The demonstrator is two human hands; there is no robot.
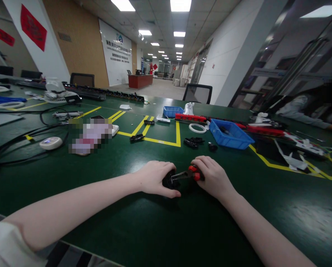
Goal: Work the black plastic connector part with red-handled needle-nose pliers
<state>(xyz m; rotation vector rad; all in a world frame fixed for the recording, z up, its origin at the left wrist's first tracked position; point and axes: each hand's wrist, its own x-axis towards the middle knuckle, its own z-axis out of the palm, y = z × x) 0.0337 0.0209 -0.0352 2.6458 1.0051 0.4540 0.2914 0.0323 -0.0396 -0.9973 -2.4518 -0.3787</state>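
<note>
From where I stand, I see two bare hands at work low over the green bench [143, 226]. The left hand [155, 178] has its grip curled round a small black part [168, 179], pinching it between the thumb and the fingers. The right hand [214, 178] has its grip closed round the red handles of the pliers [188, 173]. The black part sits in front of the person, between the two hands, with the tips of the pliers right up at it. I can't tell if the tips are biting it or just resting on it. To do this well, I think the left hand should hold the part very still and keep its thumb out of the way of the tips, as the thumb is close by. The right hand should squeeze softly and keep the pliers straight, because a hard twist could make them slip or crack the part. Resting both wrists on the bench might help too. More black bits [193, 142] lie past the hands, near a blue bin [242, 141], so a loose piece could get mixed up with them.
</note>
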